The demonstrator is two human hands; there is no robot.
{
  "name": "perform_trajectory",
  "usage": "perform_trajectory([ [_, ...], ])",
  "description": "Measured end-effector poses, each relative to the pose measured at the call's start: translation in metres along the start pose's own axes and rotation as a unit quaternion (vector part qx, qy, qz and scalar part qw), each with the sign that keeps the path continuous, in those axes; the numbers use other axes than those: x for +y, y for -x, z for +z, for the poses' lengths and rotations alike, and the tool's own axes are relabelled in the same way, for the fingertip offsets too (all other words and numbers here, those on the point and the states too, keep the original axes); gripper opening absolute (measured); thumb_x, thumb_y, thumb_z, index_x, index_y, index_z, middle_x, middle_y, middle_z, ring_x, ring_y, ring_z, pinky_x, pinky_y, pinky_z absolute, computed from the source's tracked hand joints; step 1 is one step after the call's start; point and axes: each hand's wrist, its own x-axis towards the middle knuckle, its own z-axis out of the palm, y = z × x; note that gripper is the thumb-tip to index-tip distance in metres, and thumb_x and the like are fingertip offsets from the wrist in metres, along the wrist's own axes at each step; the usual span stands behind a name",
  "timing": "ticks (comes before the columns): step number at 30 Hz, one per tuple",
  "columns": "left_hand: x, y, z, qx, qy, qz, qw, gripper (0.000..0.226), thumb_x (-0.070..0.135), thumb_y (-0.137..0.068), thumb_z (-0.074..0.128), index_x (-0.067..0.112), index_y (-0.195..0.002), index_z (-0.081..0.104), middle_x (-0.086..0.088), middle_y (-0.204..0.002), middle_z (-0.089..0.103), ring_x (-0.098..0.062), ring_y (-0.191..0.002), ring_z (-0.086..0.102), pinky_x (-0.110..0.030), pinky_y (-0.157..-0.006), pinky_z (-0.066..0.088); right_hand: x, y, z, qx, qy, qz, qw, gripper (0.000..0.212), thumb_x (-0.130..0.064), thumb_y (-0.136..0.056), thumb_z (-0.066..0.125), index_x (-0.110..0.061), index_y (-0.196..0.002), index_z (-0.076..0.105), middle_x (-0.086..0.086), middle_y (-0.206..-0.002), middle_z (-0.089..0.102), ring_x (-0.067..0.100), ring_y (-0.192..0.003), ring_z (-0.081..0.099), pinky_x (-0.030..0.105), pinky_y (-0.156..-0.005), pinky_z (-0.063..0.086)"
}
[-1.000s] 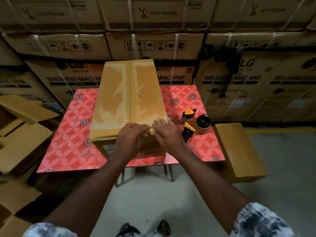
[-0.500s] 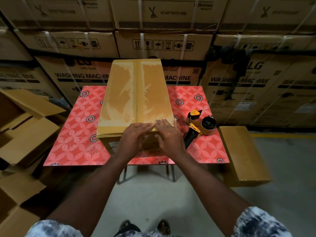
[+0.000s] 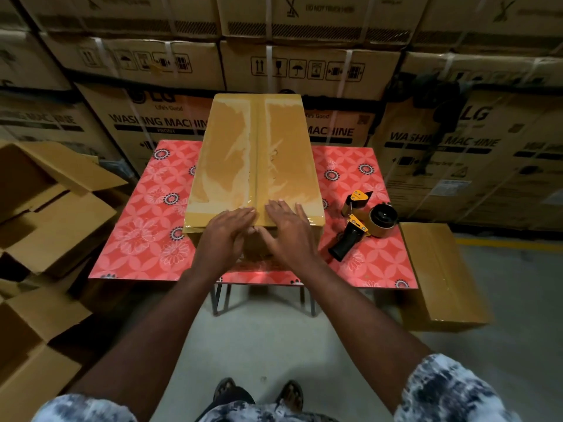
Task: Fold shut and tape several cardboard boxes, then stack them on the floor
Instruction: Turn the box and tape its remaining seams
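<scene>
A long brown cardboard box [image 3: 256, 153] stands on the red patterned table [image 3: 143, 236], its flaps shut and shiny tape running down the middle seam. My left hand [image 3: 227, 236] and my right hand [image 3: 289, 231] lie flat side by side over the box's near top edge, fingers straight, pressing the tape end down onto the top and front face. A yellow and black tape dispenser [image 3: 362, 223] lies on the table to the right of the box, apart from both hands.
A taped box [image 3: 438, 275] sits on the floor at the table's right. Several open, unfolded boxes [image 3: 45, 214] pile up on the left. Stacked washing machine cartons [image 3: 304, 65] wall off the back. Grey floor lies between me and the table.
Both hands stay pressed on the near edge of the box, fingers sliding slightly along the tape. The view has shifted a little; the box and dispenser have not moved.
</scene>
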Motion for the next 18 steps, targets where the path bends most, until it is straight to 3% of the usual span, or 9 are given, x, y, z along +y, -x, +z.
perform_trajectory([
  [6,-0.017,0.012,-0.013,0.018,-0.056,-0.018,0.998,0.05,0.016,-0.094,0.068,0.012,-0.143,0.055,-0.007,-0.147,0.055,-0.024,-0.139,0.048,-0.052,-0.12,0.029,0.001,0.007,0.009,-0.007,0.047,-0.007,0.999,0.068,-0.042,-0.091,0.071,-0.014,-0.148,0.048,0.005,-0.153,0.049,0.022,-0.147,0.038,0.049,-0.125,0.017],
  [10,-0.038,0.015,-0.03,0.007,-0.086,-0.055,0.995,0.049,0.031,-0.098,0.061,0.009,-0.142,0.055,-0.011,-0.147,0.055,-0.03,-0.141,0.046,-0.052,-0.121,0.022,-0.021,-0.009,0.01,-0.027,0.013,-0.009,0.999,0.066,-0.048,-0.095,0.062,-0.014,-0.149,0.047,0.007,-0.156,0.045,0.025,-0.149,0.034,0.05,-0.125,0.012],
  [14,-0.05,0.022,-0.038,-0.019,-0.041,-0.044,0.998,0.05,0.015,-0.098,0.06,0.014,-0.147,0.05,-0.008,-0.153,0.048,-0.03,-0.146,0.038,-0.053,-0.12,0.027,-0.034,-0.013,0.021,-0.04,0.032,-0.028,0.998,0.065,-0.051,-0.095,0.062,-0.015,-0.148,0.049,0.007,-0.155,0.047,0.024,-0.148,0.036,0.05,-0.124,0.017],
  [18,-0.049,0.021,-0.042,-0.016,0.015,-0.05,0.999,0.062,0.001,-0.087,0.072,0.011,-0.145,0.053,-0.008,-0.151,0.049,-0.029,-0.146,0.038,-0.047,-0.119,0.032,-0.033,-0.006,0.027,-0.025,0.052,-0.034,0.998,0.068,-0.043,-0.091,0.07,-0.016,-0.149,0.047,0.006,-0.156,0.045,0.025,-0.149,0.035,0.049,-0.123,0.011],
])
